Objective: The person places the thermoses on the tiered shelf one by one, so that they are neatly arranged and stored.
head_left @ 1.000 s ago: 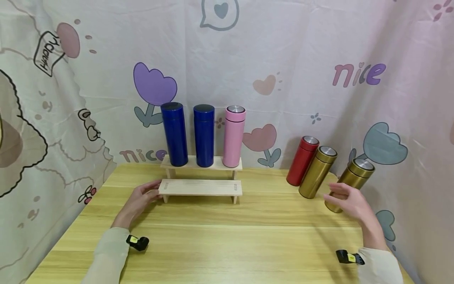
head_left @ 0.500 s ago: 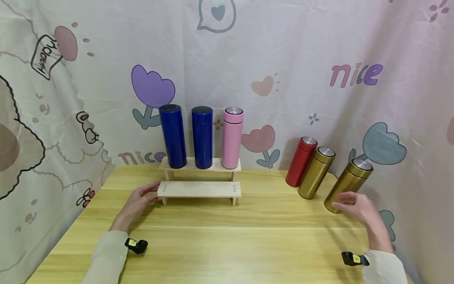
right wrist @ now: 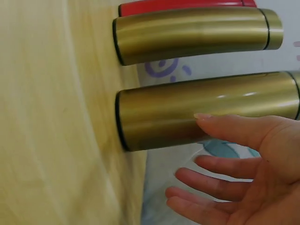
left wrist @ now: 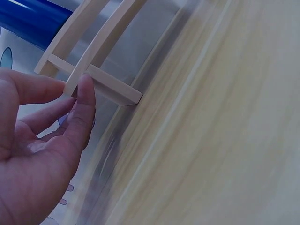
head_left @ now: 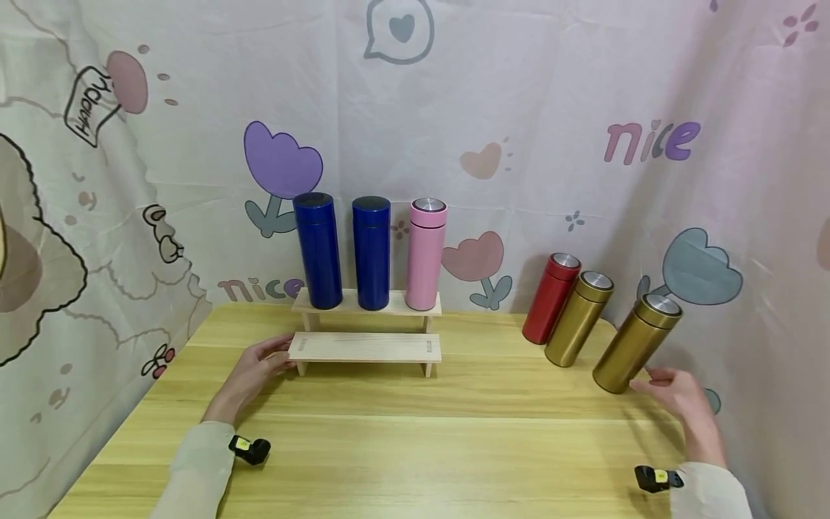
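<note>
A two-step wooden display stand stands on the table, its lower step bare. My left hand pinches the left end of that lower step; the left wrist view shows thumb and index finger on the board's end. My right hand is spread at the right of the nearest gold thermos, which stands upright. In the right wrist view the thumb overlaps this thermos's side, and the other fingers are loosely extended below it. Whether the thumb touches it is hard to tell.
On the upper step stand two blue thermoses and a pink thermos. A red thermos and another gold thermos stand close together at the table's back right. A printed curtain hangs behind the table.
My right hand has moved right and down, from in front of the nearest gold thermos to its right side. The thermoses and my left hand have stayed put.
</note>
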### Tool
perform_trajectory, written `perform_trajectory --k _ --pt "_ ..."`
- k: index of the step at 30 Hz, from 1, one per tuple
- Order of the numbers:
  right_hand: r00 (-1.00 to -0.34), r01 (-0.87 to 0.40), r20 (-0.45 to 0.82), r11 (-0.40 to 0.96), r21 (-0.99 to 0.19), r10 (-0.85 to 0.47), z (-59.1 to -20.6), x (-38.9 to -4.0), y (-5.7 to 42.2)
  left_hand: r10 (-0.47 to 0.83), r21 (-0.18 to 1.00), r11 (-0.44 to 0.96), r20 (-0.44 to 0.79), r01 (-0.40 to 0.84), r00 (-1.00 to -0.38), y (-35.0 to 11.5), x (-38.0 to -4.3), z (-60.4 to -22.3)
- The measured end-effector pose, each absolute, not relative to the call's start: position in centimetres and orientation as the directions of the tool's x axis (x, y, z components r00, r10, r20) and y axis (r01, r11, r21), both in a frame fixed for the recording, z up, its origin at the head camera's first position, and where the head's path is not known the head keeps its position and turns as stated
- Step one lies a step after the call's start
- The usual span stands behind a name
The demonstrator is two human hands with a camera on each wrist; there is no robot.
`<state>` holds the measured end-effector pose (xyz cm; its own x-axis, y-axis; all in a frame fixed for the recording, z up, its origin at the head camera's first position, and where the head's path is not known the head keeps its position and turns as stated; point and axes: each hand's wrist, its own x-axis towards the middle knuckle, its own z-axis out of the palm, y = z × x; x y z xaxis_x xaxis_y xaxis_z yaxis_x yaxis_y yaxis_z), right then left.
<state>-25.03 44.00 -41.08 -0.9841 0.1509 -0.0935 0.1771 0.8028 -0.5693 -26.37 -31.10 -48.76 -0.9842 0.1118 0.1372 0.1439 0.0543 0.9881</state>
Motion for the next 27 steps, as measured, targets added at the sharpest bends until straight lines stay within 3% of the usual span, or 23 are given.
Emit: perform_trajectory --k 7,16,27 --pt "-0.971 0.236 -0.115 0.757 -0.609 0.210 -43.1 -25.6 44.3 0.101 0.988 0.079 0.121 0.129 -0.988 -31.0 -26.6 -48.8" --pt "-0.970 0.242 -0.149 0.673 -0.699 0.193 -44.7 -26.3 44.0 0.098 0.990 0.082 0.103 0.112 -0.990 -31.1 -26.6 -48.6" --pt "-0.964 0.233 -0.086 0.638 -0.734 0.253 -45.6 -26.9 43.0 0.107 0.992 0.074 0.098 0.106 -0.989 -31.0 -26.5 -48.4"
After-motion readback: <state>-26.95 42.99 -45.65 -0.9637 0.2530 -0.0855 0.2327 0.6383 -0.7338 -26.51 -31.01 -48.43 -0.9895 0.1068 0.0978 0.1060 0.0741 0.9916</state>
